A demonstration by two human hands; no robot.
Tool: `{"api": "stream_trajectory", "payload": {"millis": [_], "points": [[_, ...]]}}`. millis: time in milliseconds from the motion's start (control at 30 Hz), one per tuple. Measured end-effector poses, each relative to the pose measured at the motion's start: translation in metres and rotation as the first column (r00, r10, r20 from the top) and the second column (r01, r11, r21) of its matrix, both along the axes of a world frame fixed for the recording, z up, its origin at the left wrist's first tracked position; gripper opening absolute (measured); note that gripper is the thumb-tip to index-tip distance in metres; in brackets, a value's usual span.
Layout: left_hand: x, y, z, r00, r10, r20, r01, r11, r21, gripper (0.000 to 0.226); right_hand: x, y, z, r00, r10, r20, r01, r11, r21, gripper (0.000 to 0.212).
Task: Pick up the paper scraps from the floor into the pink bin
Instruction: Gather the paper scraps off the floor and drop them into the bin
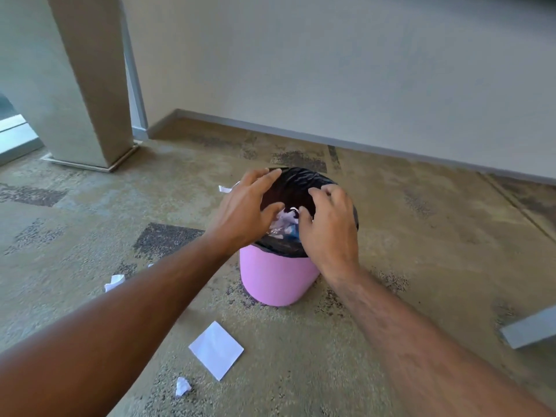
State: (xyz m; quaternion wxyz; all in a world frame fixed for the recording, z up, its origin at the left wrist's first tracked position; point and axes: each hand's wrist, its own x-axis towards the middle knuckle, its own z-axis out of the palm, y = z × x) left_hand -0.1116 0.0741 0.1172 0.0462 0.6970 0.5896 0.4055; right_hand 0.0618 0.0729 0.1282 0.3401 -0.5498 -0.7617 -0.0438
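The pink bin point(276, 278) with a black liner stands on the carpet in the middle of the view, crumpled paper visible inside it. Both hands hover over its mouth. My left hand point(246, 209) has its fingers spread and holds nothing. My right hand point(328, 227) has loosely curled fingers above the paper in the bin and nothing visibly held. On the floor lie a flat white square sheet point(216, 350), a small crumpled scrap point(182, 386), another crumpled scrap point(114, 282) at the left, and a strip of paper point(225, 189) behind the bin.
A wall with a grey skirting board point(361, 144) runs behind the bin. A square pillar point(87, 85) stands at the back left. A grey flat object point(529, 329) lies on the carpet at the right edge.
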Motion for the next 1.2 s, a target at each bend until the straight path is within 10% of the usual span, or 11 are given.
{"api": "stream_trajectory", "payload": {"millis": [233,467,933,1200], "points": [[-0.046,-0.036,-0.024,0.989,0.142,0.043,-0.139,0.988,-0.064,0.052,-0.043,-0.04,-0.033,0.966,0.252,0.062,-0.26,0.943,0.208,0.017],[-0.09,-0.076,-0.093,0.963,0.262,-0.057,-0.268,0.93,-0.251,0.054,-0.079,-0.087,-0.113,0.904,0.377,0.199,-0.36,0.925,-0.12,0.011],[-0.12,-0.113,-0.218,0.92,0.309,-0.242,-0.388,0.618,-0.684,0.087,-0.099,-0.14,-0.218,0.906,0.345,0.245,-0.036,0.64,-0.767,0.116],[-0.111,-0.112,-0.231,0.92,0.244,-0.307,-0.387,0.69,-0.611,0.059,-0.114,-0.157,-0.232,0.854,0.389,0.347,0.01,0.653,-0.757,0.114]]}}
